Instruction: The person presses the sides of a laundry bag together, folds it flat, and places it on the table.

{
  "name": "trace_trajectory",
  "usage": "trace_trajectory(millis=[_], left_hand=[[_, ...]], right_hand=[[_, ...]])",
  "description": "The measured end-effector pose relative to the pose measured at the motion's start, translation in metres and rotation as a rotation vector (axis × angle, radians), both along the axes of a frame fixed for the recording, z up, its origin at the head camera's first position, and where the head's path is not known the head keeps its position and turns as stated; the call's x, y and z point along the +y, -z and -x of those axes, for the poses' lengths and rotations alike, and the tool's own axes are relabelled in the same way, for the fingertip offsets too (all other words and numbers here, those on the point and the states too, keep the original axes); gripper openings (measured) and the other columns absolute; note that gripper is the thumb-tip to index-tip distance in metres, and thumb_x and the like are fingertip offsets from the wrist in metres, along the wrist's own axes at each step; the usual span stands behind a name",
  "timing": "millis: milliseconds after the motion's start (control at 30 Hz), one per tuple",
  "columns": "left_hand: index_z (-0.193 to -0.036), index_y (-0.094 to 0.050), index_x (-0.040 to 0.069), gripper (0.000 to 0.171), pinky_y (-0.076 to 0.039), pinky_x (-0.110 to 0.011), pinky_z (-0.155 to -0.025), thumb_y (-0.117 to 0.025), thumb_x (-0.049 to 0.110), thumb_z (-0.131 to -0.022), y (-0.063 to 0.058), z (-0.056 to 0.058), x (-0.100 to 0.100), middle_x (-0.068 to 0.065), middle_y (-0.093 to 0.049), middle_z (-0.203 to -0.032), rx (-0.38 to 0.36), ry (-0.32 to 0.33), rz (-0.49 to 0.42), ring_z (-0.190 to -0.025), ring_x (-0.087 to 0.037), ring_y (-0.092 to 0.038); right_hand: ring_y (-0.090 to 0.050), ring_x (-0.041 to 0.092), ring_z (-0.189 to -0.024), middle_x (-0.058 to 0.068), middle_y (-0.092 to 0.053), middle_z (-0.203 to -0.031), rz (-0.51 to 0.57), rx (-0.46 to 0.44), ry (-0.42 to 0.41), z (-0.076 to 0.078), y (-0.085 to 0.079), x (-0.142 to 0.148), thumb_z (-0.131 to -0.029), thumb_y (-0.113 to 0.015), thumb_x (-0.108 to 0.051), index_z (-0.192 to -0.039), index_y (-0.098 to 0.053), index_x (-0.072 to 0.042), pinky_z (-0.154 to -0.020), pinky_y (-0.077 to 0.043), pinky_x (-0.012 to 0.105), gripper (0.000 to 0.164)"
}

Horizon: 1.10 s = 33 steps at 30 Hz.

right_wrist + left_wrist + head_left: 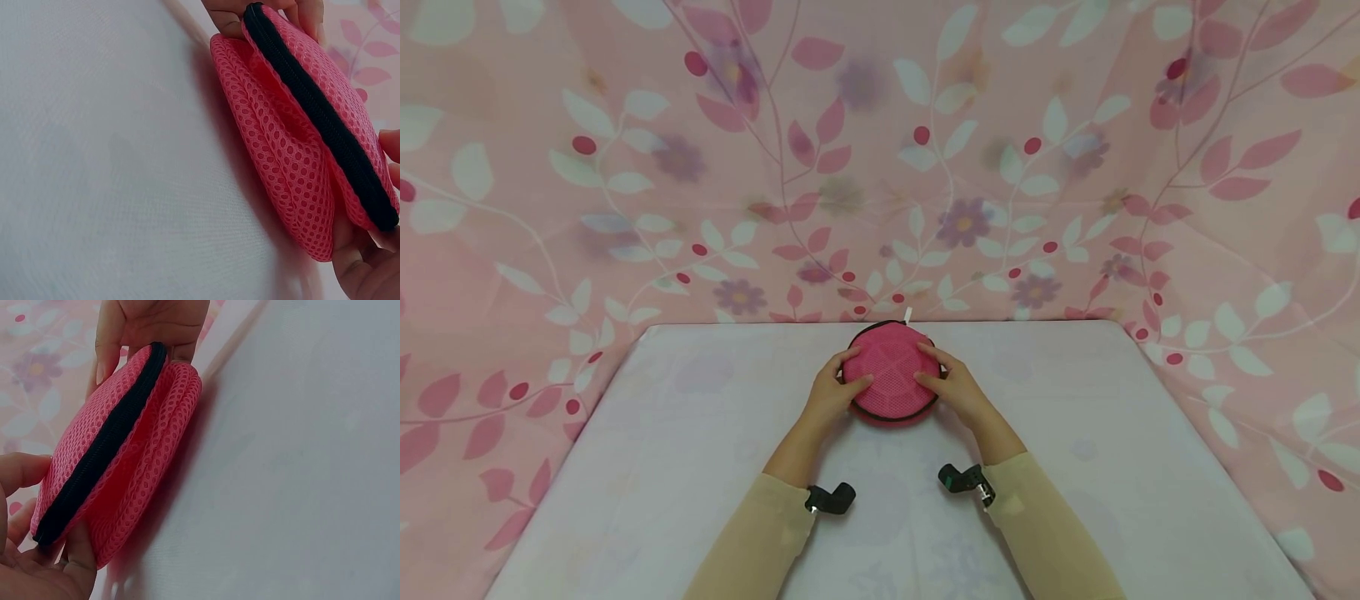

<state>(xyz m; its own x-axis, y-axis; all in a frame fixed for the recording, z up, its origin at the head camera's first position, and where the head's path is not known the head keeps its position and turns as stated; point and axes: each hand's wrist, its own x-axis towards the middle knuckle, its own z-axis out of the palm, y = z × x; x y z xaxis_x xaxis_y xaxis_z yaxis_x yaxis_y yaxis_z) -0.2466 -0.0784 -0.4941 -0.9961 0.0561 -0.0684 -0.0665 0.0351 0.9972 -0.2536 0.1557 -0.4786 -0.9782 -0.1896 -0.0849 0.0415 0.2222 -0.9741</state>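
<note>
While both sleeved forearms (756, 529) angle inward over a white table (700, 450), the left hand (835, 385) and right hand (953, 383) pinch opposite sides of a pink mesh pouch (892, 371).

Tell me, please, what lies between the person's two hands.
A pink mesh zippered pouch lies between the left hand and the right hand, which grip its opposite sides, as the head view shows.

You have one round pink mesh pouch (891, 379) with one black zipper (103, 453) and one small white tag (908, 316). You have two bare-handed grips: one left grip (829, 389), one right grip (958, 388). Count two beige sleeves (756, 537), two small black wrist-worn devices (833, 499), one white cloth-covered counter (640, 450) and, on the far side, one pink floral-print backdrop (880, 183).
</note>
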Motion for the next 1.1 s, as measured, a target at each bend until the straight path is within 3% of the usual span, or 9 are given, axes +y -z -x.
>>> trace_trajectory(millis=[433,800,900,1100], left_hand=[[-0.145,-0.052,0.012,0.062,-0.045,-0.045,-0.106,-0.076,0.010,-0.088,0.0017,-0.0012,0.0020,-0.018,-0.051,-0.144,0.021,0.005,0.071,-0.125,-0.031,-0.056],[-0.144,-0.052,0.012,0.060,-0.052,-0.041,-0.096,-0.076,0.012,-0.089,0.0032,-0.0025,0.0028,-0.017,-0.057,-0.135,0.045,-0.010,0.147,-0.115,-0.029,-0.062],[-0.144,-0.053,0.012,0.059,-0.052,-0.042,-0.096,-0.076,0.014,-0.089,0.0028,-0.0025,0.0028,-0.017,-0.055,-0.138,0.063,-0.015,0.186,-0.116,-0.029,-0.061],[-0.143,-0.054,0.010,0.057,-0.044,-0.046,-0.104,-0.075,0.015,-0.090,0.0001,-0.0033,0.0036,-0.018,-0.044,-0.147,0.112,-0.035,0.269,-0.125,-0.032,-0.050]], right_hand=[[-0.056,0.031,-0.112,0.022,-0.045,-0.146,-0.049,0.019,0.007,-0.0001,0.0016,0.0011,-0.094,-0.070,-0.009,-0.150,-0.048,-0.014,-0.083,-0.051,0.026,0.061],[-0.055,0.030,-0.109,0.023,-0.048,-0.142,-0.116,0.048,0.012,0.0010,0.0035,0.0024,-0.094,-0.071,-0.011,-0.149,-0.048,-0.011,-0.082,-0.049,0.026,0.060],[-0.055,0.032,-0.111,0.022,-0.049,-0.142,-0.145,0.055,0.025,0.0011,0.0032,0.0024,-0.093,-0.071,-0.011,-0.149,-0.049,-0.013,-0.083,-0.049,0.029,0.060],[-0.047,0.038,-0.127,0.020,-0.040,-0.151,-0.214,0.110,0.027,0.0013,0.0018,0.0004,-0.093,-0.070,-0.011,-0.148,-0.049,-0.011,-0.100,-0.047,0.045,0.059]])
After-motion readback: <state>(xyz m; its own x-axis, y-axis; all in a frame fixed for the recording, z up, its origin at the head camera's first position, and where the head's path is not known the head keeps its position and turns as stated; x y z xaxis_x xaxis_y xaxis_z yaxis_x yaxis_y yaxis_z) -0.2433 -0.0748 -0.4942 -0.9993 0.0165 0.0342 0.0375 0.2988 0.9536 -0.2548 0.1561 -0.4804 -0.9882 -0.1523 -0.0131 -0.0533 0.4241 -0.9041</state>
